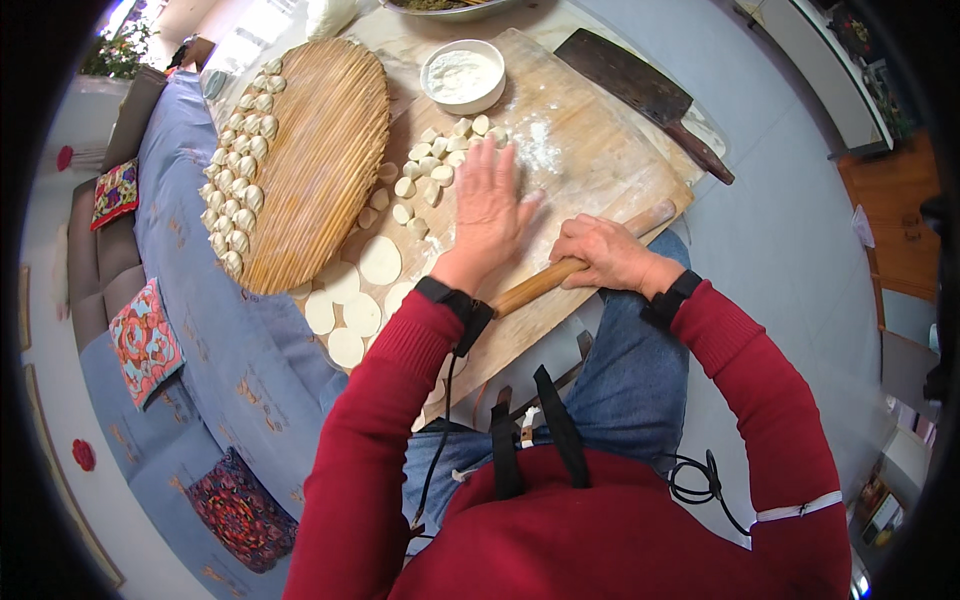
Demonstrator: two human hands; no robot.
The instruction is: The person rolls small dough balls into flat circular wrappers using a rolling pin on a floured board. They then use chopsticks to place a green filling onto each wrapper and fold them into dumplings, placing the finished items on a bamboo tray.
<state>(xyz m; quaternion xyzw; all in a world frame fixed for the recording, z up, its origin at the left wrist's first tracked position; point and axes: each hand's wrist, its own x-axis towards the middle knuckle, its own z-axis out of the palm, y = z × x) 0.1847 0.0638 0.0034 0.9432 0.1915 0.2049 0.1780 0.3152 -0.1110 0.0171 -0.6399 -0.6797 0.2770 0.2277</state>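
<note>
My left hand (487, 199) lies palm down over the wooden board (592, 142), its thumb apart from the fingers. The fingertips reach the edge of a group of small cut dough pieces (427, 165); what is under the palm is hidden. My right hand (602, 251) grips a wooden rolling pin (540, 286), which slants across the board's near side. Flat round dough wrappers (362, 313) lie left of my left wrist, partly hidden by my sleeve. A white bowl of flour (463, 76) stands beyond the dough pieces, with loose flour (538, 148) scattered to its right.
An oval tray of woven stalks (322, 150) overlaps the board's left side, with rows of filled dumplings (238, 176) along its outer edge. A cleaver (637, 86) lies at the far right. A metal basin of filling (450, 9) stands at the back. A cable (442, 420) hangs from my left wristband.
</note>
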